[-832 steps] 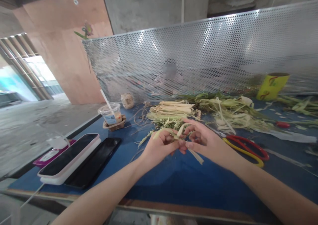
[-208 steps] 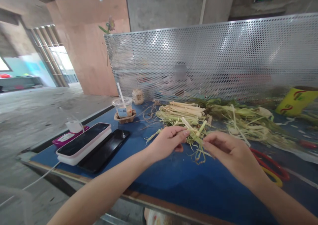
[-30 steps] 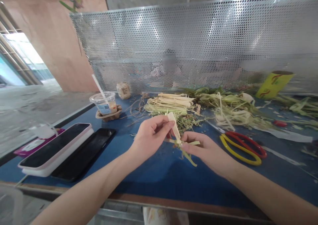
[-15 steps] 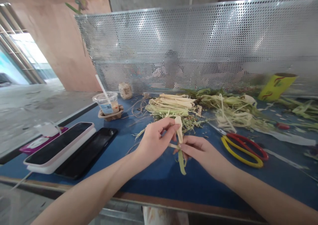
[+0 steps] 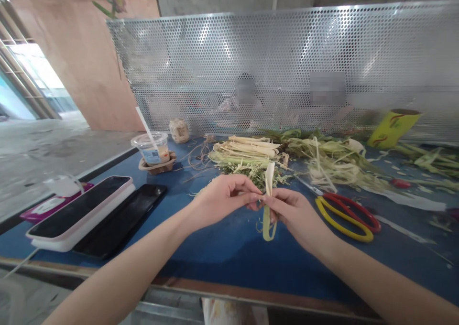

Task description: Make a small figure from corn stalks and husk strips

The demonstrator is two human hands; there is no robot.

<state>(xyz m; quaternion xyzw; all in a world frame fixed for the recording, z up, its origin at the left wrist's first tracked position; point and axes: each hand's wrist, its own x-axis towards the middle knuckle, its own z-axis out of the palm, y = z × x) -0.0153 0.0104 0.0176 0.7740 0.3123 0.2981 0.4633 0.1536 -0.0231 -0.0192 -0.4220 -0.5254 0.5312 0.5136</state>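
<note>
A pale, folded corn husk strip (image 5: pixel 270 176) stands up between my hands over the blue table (image 5: pixel 215 258). Its greener lower end hangs beneath my fingers in a loop. My right hand (image 5: pixel 296 212) pinches the strip around its middle. From the other side my left hand (image 5: pixel 229 197) is closed, thumb and fingertips pinching the husk at the same spot. My fingers partly hide the fold. Just behind lie a stack of pale husks (image 5: pixel 249 148) and some dried green sprigs (image 5: pixel 247 171). Scissors (image 5: pixel 344 217) with red and yellow handles rest to the right of my right hand.
At left are a black phone (image 5: pixel 124 220), a phone on a white box (image 5: pixel 82 210), a purple packet (image 5: pixel 53 203) and a drink cup (image 5: pixel 152 148) in a cardboard holder. Loose green husks (image 5: pixel 330 155) and a yellow tube (image 5: pixel 394 128) lie before a perforated metal screen (image 5: pixel 279 52).
My left hand has come down from the husk's top to pinch beside my right fingers. The husk has shifted slightly right, and its lower end now forms a loop.
</note>
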